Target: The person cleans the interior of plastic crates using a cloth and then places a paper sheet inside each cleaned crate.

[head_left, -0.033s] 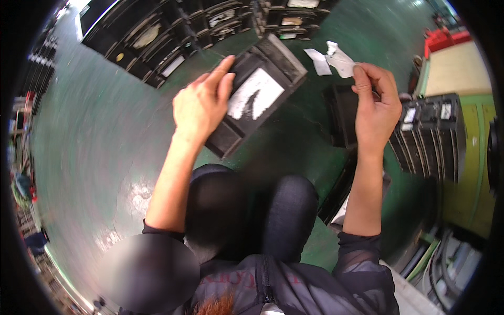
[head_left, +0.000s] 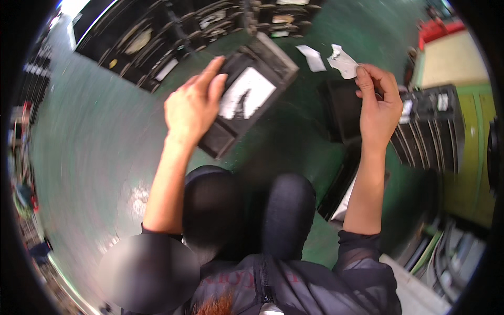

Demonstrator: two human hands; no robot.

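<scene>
My left hand (head_left: 191, 105) grips a black plastic bin (head_left: 216, 139) by its left side, thumb on the near face and fingers along the edge. The bin is held tilted, and a torn white label (head_left: 257, 92) with a dark bare patch sticks to its face. Out to the right, my right hand (head_left: 379, 100) pinches a ragged piece of white paper (head_left: 344, 62) between thumb and fingertips. Another white paper scrap (head_left: 313, 59) lies just left of it, apart from my fingers, seemingly on the floor.
Stacked black bins (head_left: 173, 37) stand at the far left and middle. More dark bins (head_left: 428, 126) are stacked at the right, beside a green-yellow cabinet (head_left: 475, 152). A dark bin (head_left: 341, 110) sits under my right hand. Green floor (head_left: 100, 152) extends on the left.
The bin and my left hand have shifted slightly left in view. The paper in my right hand now shows a wider gap from the other scrap.
</scene>
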